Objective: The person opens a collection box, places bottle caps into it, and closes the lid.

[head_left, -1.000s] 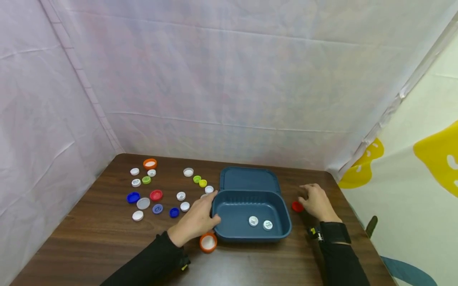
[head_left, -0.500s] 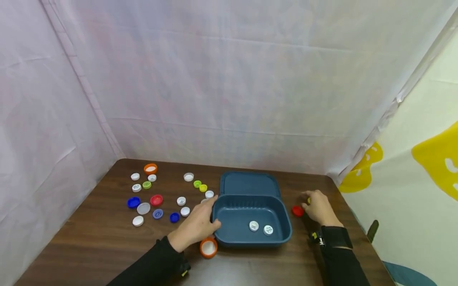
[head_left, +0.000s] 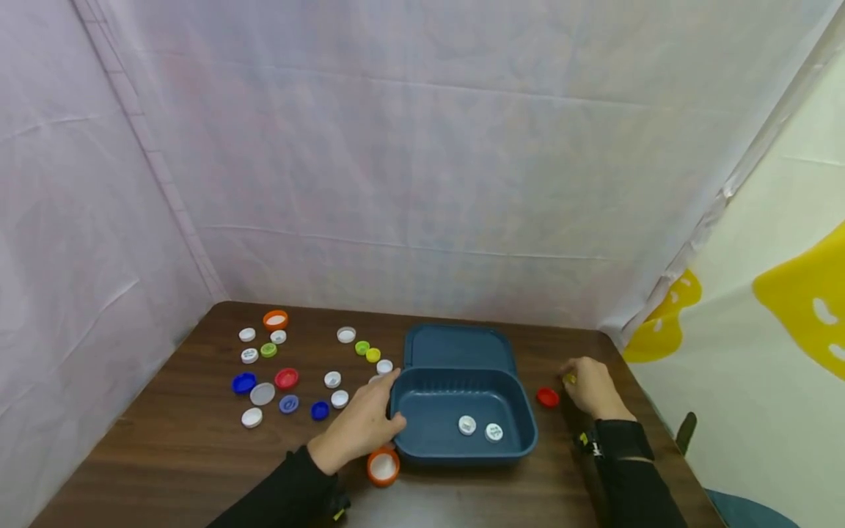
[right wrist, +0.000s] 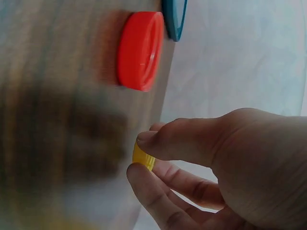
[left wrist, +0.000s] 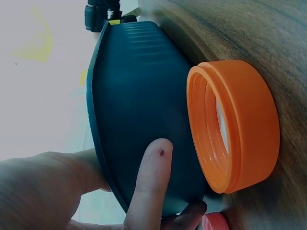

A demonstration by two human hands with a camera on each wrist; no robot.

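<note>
We pinch the yellow cap (right wrist: 144, 157) in our right hand (head_left: 590, 385), two o'clock from the box (head_left: 462, 461), near the red cap (head_left: 547, 397); a shallow hold could drop it. Our left hand (head_left: 356, 425) grips the box at nine o'clock

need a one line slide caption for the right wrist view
The right hand pinches a small yellow cap while a red cap sits apart on the wood-grain tabletop.
</note>
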